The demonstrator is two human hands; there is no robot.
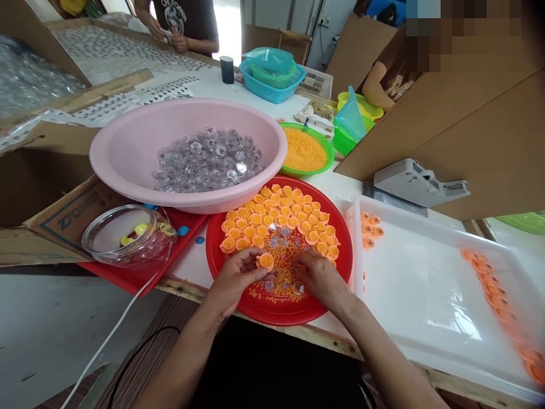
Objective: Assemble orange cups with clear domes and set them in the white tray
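My L fingers point(254, 276) pinch a sm. orange cup point(266, 261) over the red tray point(276, 317). R fingers point(307, 259) are down nr orange beads point(284, 266) mid-tray, can't tell if gripping.

Orange cups point(283, 220) are set off by a red tray point(276, 314). Clear discs point(210, 159) are framed by a pale pink basin point(128, 150), yellow-orange grains point(304, 150) by a green bowl point(330, 152).
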